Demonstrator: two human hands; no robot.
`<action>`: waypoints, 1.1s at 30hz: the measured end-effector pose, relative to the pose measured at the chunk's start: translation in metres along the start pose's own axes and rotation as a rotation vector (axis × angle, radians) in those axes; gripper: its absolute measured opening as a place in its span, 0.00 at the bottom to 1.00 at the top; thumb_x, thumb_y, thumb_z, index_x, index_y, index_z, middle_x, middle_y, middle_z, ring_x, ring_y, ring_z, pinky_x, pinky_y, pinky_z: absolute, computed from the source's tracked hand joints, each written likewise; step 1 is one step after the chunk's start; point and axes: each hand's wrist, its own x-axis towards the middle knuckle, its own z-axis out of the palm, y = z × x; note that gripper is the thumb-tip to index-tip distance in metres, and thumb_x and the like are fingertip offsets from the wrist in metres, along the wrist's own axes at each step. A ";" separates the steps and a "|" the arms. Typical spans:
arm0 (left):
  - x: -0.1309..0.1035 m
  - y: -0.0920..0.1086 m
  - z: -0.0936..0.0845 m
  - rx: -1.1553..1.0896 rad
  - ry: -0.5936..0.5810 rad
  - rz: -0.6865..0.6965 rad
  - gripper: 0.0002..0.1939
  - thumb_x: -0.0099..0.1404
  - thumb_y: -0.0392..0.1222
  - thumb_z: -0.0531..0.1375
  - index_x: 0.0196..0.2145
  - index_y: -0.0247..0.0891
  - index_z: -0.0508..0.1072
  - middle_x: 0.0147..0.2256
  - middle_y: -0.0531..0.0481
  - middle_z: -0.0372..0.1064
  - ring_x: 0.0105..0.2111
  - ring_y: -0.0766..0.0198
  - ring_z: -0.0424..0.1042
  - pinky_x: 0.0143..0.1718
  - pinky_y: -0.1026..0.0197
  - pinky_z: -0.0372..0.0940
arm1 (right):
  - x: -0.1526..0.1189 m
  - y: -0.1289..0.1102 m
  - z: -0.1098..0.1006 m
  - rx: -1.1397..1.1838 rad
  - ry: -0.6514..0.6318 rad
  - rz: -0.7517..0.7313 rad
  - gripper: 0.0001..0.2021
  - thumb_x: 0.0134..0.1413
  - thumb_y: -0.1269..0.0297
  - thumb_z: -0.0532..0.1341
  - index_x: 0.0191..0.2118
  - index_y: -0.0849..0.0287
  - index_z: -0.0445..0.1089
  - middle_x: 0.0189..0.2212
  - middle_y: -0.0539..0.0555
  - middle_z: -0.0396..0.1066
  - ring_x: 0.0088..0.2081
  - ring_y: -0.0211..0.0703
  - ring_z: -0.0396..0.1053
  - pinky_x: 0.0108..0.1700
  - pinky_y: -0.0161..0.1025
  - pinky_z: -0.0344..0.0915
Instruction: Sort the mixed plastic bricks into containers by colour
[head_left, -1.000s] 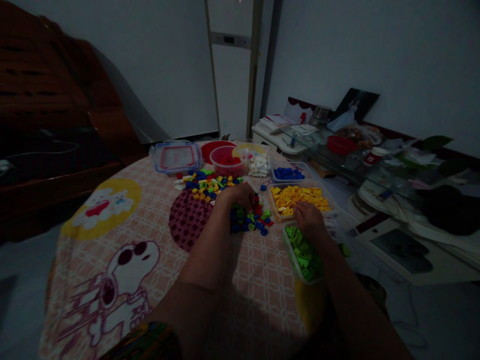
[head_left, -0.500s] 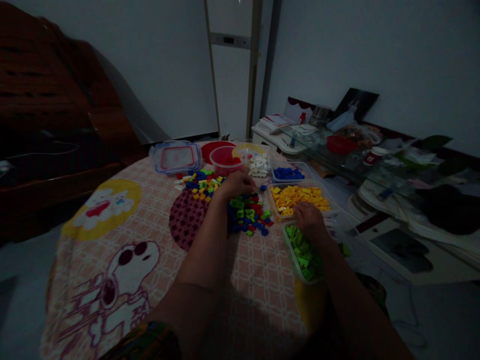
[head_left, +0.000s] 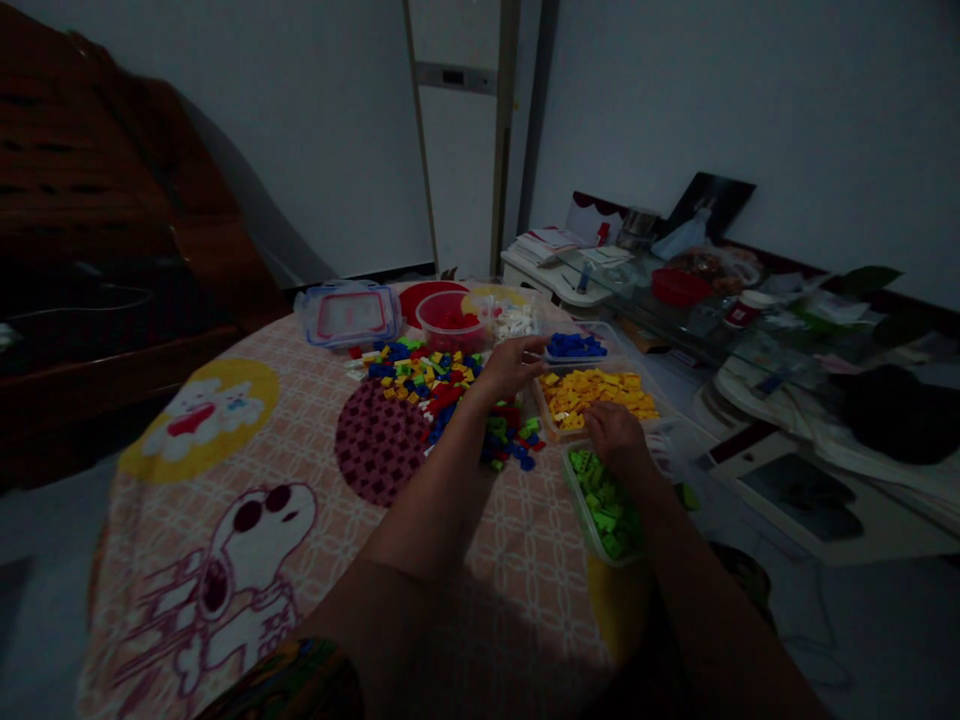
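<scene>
My left hand (head_left: 514, 367) reaches over the mixed pile of toy building bricks (head_left: 427, 372), its fingertips at the near left corner of the clear box of blue bricks (head_left: 576, 346). Its thumb and fingers are apart, and I see nothing between them. My right hand (head_left: 619, 436) rests at the near edge of the box of yellow bricks (head_left: 592, 393), fingers curled down. Whatever its fingertips hold is hidden. Below that hand lies the box of green bricks (head_left: 604, 505), partly covered by my right forearm.
A red-tinted tub of red bricks (head_left: 454, 318) and a clear box of white bricks (head_left: 515, 322) stand at the back. A blue-edged lid (head_left: 351, 313) lies at the back left. The patterned tablecloth (head_left: 300, 440) covers the table. A cluttered glass-topped stand (head_left: 637, 290) is to the right.
My left hand has moved right, from above the loose bricks to beside the blue-brick box, and its fingers have spread. My right hand has hardly moved.
</scene>
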 end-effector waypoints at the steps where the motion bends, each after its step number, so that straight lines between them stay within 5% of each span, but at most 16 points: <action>1: 0.000 0.001 -0.006 0.017 0.007 -0.009 0.21 0.59 0.37 0.64 0.51 0.32 0.77 0.47 0.39 0.77 0.40 0.57 0.79 0.44 0.54 0.74 | 0.000 0.000 0.000 -0.009 -0.015 -0.002 0.15 0.65 0.66 0.51 0.33 0.58 0.74 0.35 0.60 0.76 0.41 0.49 0.70 0.49 0.44 0.63; 7: -0.007 0.019 -0.030 0.180 0.135 -0.052 0.17 0.59 0.38 0.64 0.46 0.32 0.79 0.43 0.43 0.79 0.37 0.60 0.78 0.44 0.56 0.73 | 0.006 -0.004 -0.008 -0.032 -0.099 0.051 0.16 0.65 0.67 0.50 0.33 0.58 0.74 0.35 0.60 0.76 0.39 0.48 0.70 0.47 0.43 0.63; 10: -0.017 0.024 -0.032 0.305 0.182 -0.068 0.16 0.60 0.37 0.62 0.45 0.33 0.80 0.41 0.44 0.79 0.37 0.60 0.78 0.44 0.57 0.73 | 0.009 -0.010 -0.021 -0.009 -0.041 0.090 0.14 0.64 0.67 0.52 0.36 0.58 0.76 0.38 0.60 0.77 0.43 0.49 0.71 0.50 0.43 0.63; 18: -0.062 0.008 -0.039 0.548 0.258 -0.097 0.16 0.62 0.36 0.60 0.47 0.36 0.79 0.44 0.42 0.79 0.44 0.55 0.77 0.52 0.53 0.70 | -0.012 -0.027 -0.056 -0.084 -0.040 0.162 0.09 0.60 0.66 0.58 0.32 0.58 0.75 0.32 0.57 0.77 0.37 0.47 0.71 0.42 0.41 0.63; 24: -0.083 -0.004 -0.046 0.566 0.307 -0.107 0.15 0.64 0.37 0.59 0.46 0.37 0.79 0.47 0.41 0.77 0.50 0.52 0.75 0.56 0.50 0.66 | -0.056 -0.052 -0.037 -0.021 0.032 -0.096 0.06 0.59 0.61 0.63 0.33 0.56 0.73 0.40 0.60 0.76 0.44 0.51 0.70 0.50 0.47 0.66; 33: -0.089 -0.006 -0.037 0.571 0.206 -0.078 0.14 0.63 0.35 0.60 0.46 0.37 0.78 0.49 0.41 0.76 0.51 0.53 0.74 0.56 0.51 0.67 | -0.062 -0.083 -0.013 0.025 0.179 -0.006 0.06 0.52 0.74 0.58 0.30 0.55 0.67 0.44 0.62 0.70 0.48 0.53 0.66 0.52 0.52 0.67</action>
